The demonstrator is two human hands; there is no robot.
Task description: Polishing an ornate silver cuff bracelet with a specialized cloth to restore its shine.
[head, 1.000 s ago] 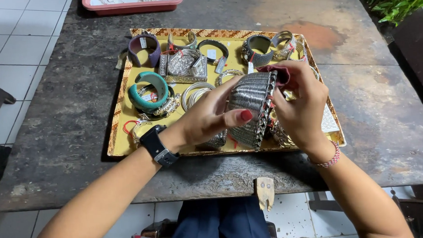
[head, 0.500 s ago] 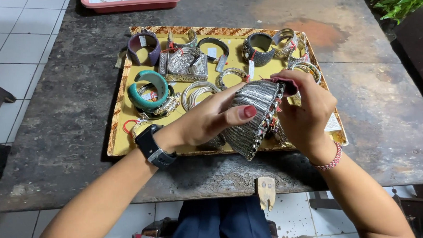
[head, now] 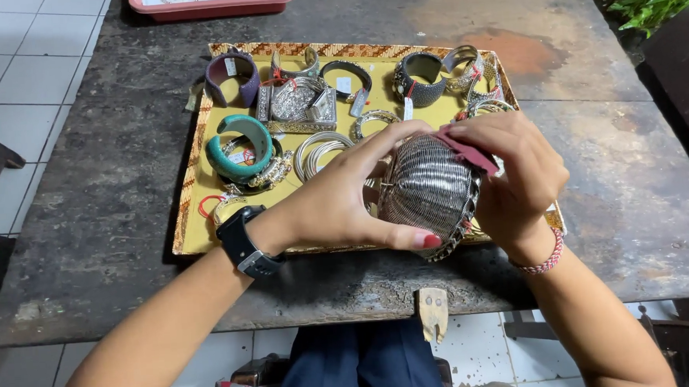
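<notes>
Nearest to you, a small tan peg-like fitting [head: 432, 313] projects from the front edge of the dark stone surface [head: 95, 230]; above that edge, both of your hands grip one wide silver ribbed cuff [head: 427, 189], held just over the near rim of the yellow tray [head: 191, 225]. Your left hand [head: 337, 202] is closed around the cuff's left side, thumb under its lower edge, fingers over its top; a black smartwatch [head: 243, 242] sits on that wrist. Your right hand [head: 520, 172] clasps the cuff's right side and pinches a dark red tag [head: 468, 152] against its upper edge; a pink beaded bracelet [head: 543, 262] circles that wrist.

Beyond the hands, the tray carries further pieces: a teal bangle [head: 236, 148] at left; a stack of thin silver bangles [head: 320, 151] beside it; a square silver ornament [head: 299, 103] behind these; a purple cuff [head: 232, 78] at the far left corner; a dark grey cuff [head: 419, 80] toward the far right.

Farthest away, a red tray [head: 213, 2] rests at the surface's far edge.
</notes>
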